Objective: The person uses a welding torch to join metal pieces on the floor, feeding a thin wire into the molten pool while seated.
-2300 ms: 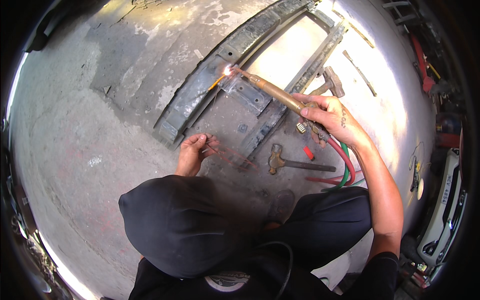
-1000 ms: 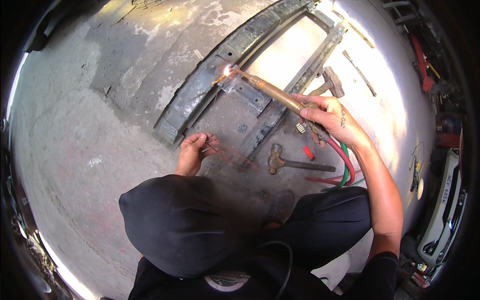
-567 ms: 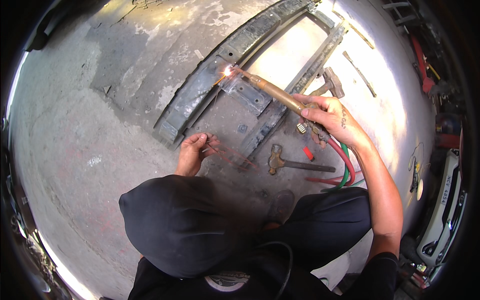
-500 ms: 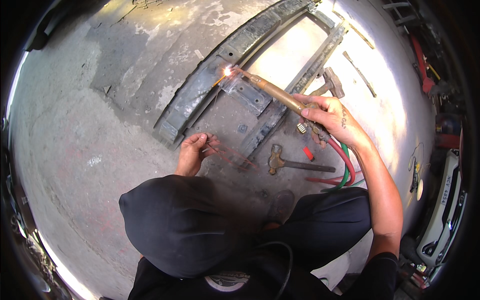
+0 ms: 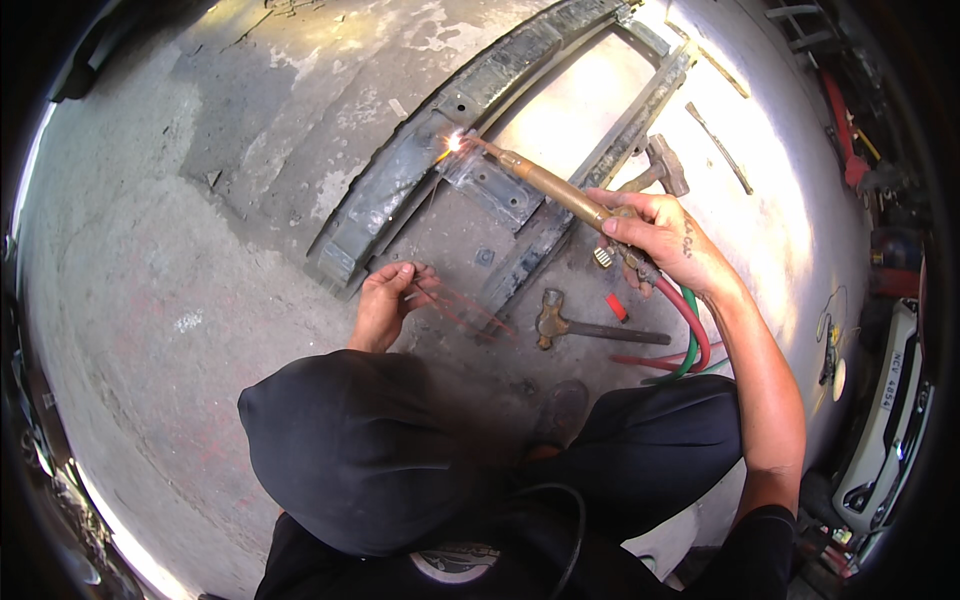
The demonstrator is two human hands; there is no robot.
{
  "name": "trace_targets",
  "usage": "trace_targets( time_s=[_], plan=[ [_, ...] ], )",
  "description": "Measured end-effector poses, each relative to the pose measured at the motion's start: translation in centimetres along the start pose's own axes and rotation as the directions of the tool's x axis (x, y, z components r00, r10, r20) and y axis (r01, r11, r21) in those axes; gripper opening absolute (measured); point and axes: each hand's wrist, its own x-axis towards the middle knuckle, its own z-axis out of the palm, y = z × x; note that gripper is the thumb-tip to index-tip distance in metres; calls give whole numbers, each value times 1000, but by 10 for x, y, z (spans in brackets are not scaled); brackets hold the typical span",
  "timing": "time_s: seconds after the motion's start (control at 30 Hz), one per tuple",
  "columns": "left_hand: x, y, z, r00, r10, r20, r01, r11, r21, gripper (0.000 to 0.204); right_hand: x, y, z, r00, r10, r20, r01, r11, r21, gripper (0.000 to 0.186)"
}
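My right hand (image 5: 650, 235) is closed around a brass gas welding torch (image 5: 555, 187), its thumb along the body. From its tip a bright flame (image 5: 455, 142) plays on a grey metal car frame part (image 5: 410, 150), where a bracket plate (image 5: 492, 192) meets the long curved beam. My left hand (image 5: 390, 300), near the beam's close end, pinches thin reddish wire (image 5: 465, 308) between thumb and fingers. The wire trails toward the lower right; its full run is hard to follow. A red hose (image 5: 690, 310) and a green hose (image 5: 690, 345) run back from the torch.
Right of my left hand lies a ball-peen hammer (image 5: 600, 328) on the concrete floor, with a small red piece (image 5: 618, 307) beside it. A sledgehammer head (image 5: 664, 165) and a metal bar (image 5: 722, 150) lie beyond the frame. My bent knee (image 5: 665, 430) is near the hoses.
The orange streak at the flame has become shorter. Both hands, the torch and the frame part stay nearly in place.
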Motion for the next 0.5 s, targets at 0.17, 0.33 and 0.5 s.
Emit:
trace_targets(
  time_s=[0.17, 0.33, 0.5],
  plan=[
    [-1, -1, 0, 1000, -9, -3, 9, 1000, -2, 26, -1, 0, 0, 1000, -8, -4, 8, 1000, 10, 55],
    [-1, -1, 0, 1000, -6, -1, 6, 1000, 3, 27, -2, -4, 2, 1000, 0, -20, 0, 1000, 2, 55],
    [0, -2, 0, 1000, -8, 3, 8, 1000, 1, 27, -1, 0, -1, 1000, 0, -6, -1, 1000, -13, 55]
  ],
)
